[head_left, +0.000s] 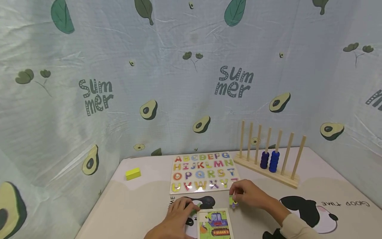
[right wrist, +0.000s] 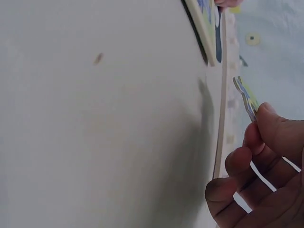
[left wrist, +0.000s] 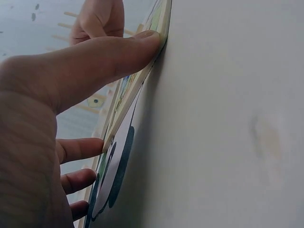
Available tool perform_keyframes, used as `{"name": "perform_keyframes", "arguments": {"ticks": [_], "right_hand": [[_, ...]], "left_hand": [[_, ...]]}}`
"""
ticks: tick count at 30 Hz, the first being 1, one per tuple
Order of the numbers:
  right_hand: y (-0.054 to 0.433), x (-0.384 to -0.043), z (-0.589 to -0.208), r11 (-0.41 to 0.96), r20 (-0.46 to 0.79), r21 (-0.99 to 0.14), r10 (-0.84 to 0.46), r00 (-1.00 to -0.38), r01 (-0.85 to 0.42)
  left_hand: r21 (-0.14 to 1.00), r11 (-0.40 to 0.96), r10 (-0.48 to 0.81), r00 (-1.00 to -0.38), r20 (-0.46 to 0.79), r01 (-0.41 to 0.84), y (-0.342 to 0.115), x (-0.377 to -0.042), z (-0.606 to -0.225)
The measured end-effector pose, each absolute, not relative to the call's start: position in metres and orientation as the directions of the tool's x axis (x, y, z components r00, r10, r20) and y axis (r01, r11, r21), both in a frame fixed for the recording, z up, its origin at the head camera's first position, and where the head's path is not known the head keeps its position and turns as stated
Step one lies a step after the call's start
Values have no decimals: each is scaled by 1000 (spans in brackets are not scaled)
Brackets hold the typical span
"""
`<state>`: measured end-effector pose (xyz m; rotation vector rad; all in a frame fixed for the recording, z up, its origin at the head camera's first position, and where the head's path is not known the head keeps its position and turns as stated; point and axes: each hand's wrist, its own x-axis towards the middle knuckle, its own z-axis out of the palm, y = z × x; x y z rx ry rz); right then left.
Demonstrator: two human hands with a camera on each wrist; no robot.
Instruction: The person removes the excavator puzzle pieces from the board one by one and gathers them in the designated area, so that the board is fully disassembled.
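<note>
A wooden jigsaw puzzle board with a tractor picture lies at the table's near edge, its lower part cut off by the head view. Along the board's left side, my left hand holds it, thumb on the edge and index finger at the far corner. A pale patch shows in the picture's far left part. My right hand pinches a small green and purple puzzle piece between thumb and fingers, off the board's far right corner. In the right wrist view, the thin piece stands tilted, clear of the board.
An alphabet board lies beyond the hands. Behind it to the right stands a wooden peg rack with dark blue rings on two pegs. A yellow block sits at the far left. Printed cloth hangs behind the table.
</note>
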<state>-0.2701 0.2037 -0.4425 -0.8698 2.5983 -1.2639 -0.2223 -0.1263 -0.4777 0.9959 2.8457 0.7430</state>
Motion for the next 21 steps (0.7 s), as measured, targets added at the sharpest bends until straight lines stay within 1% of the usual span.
{"name": "perform_keyframes", "arguments": {"ticks": [7,10,16,21], "right_hand": [[211,-272,-450,526,61,-760,-528,-847,-383],[211,-272,-451,560,38,-737,-524,-851,-378],[211,-271,-451,658,-8,-646,-512,-859,-386],[209,-272,-453,664,-27,-645,-515,-857,-379]], "left_hand": [[459,676,594,-795,122,576,-127,-223,-481],[459,681,589,-799,118,570,-127,-223,-481],[477,670,593,-797,116,568,-125,-222,-477],[476,683,581,-807,105,554,-125,-222,-476]]}}
